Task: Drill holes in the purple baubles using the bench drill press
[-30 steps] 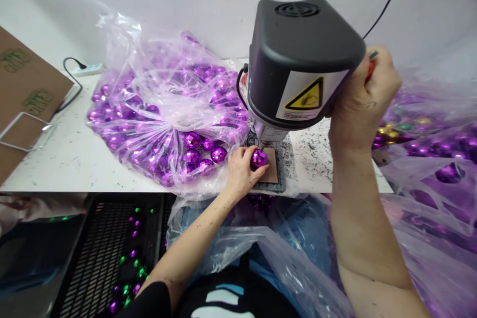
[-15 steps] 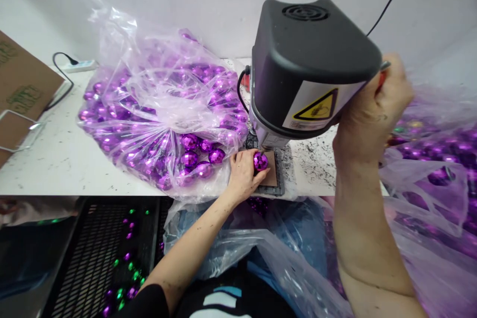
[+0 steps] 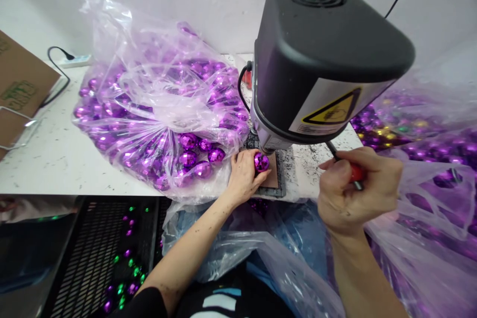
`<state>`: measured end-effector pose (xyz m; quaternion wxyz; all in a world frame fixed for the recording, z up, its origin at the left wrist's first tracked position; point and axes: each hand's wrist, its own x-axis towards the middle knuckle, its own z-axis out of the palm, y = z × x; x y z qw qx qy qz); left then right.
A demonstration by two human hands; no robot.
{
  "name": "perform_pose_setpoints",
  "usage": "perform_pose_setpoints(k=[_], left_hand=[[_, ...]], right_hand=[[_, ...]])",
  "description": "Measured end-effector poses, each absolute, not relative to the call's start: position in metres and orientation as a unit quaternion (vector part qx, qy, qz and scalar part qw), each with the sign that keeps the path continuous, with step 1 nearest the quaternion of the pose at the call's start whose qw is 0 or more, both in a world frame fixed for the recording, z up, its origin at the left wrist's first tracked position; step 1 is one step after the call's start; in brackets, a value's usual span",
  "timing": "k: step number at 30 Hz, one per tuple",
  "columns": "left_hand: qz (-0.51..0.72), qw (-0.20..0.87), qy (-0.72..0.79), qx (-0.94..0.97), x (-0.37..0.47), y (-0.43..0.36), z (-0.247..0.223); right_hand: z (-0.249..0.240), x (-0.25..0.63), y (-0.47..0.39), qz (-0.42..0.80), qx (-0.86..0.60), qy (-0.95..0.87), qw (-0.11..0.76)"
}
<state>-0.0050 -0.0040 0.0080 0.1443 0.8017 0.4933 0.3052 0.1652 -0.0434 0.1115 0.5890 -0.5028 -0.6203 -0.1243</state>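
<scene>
My left hand (image 3: 244,174) grips a shiny purple faceted ball (image 3: 261,162) between thumb and fingers. The ball sits on a brown pad (image 3: 271,177) on the base of a black press machine (image 3: 328,59), under its head. My right hand (image 3: 359,189) is wrapped round the red knob (image 3: 357,172) of the machine's metal lever, to the right of the press. Left of my left hand, a clear plastic bag (image 3: 167,104) full of purple balls lies on the white table. What touches the top of the ball is partly hidden by the machine's head.
Purple, gold and green beads in plastic (image 3: 421,124) lie at the right. A black mesh crate (image 3: 89,248) with purple and green beads stands below the white table (image 3: 48,174). At the left are a cardboard box (image 3: 24,89) and a power strip (image 3: 76,61). Dark specks litter the tabletop.
My right hand has pulled the lever down from beside the machine's head to near table height. My left hand stays on the ball. The view has shifted slightly.
</scene>
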Motion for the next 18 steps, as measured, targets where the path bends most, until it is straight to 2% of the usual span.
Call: perform_pose_setpoints(k=[18], left_hand=[[0.302,0.143,0.494,0.802,-0.006,-0.002,0.002]], right_hand=[[0.113,0.175,-0.037,-0.176,-0.488,-0.668,0.533]])
